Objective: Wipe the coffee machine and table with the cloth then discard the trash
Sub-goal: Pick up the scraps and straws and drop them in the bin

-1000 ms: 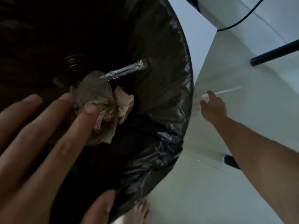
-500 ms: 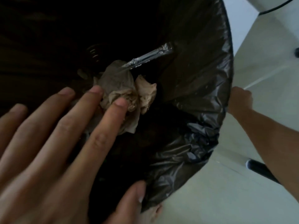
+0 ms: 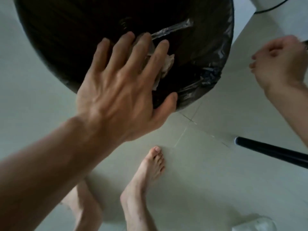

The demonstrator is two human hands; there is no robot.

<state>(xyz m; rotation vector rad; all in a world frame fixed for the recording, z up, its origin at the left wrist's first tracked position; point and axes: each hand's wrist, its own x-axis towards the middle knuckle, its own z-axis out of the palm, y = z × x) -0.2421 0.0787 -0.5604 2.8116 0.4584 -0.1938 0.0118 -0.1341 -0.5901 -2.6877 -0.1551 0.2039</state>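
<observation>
A round bin lined with a black plastic bag (image 3: 215,77) fills the upper part of the head view. Inside it lie crumpled brownish paper (image 3: 167,64) and a silvery foil wrapper (image 3: 173,29). My left hand (image 3: 123,84) hovers over the bin's mouth with its fingers spread and straight, holding nothing and hiding part of the paper. My right hand (image 3: 280,64) hangs beside the bin at the right, fingers loosely curled, nothing in it. No cloth, table top or coffee machine is in view.
My bare feet (image 3: 146,177) stand on pale floor tiles below the bin. A black table leg (image 3: 270,152) slants in from the right. A black cable (image 3: 273,5) runs along a white surface at the top right. Something clear and glassy (image 3: 256,224) lies at the bottom right.
The view has pulled back from the bin, so my feet and floor now show. My left hand stays spread over the bin. My right hand has risen beside the bin and its fingers have curled.
</observation>
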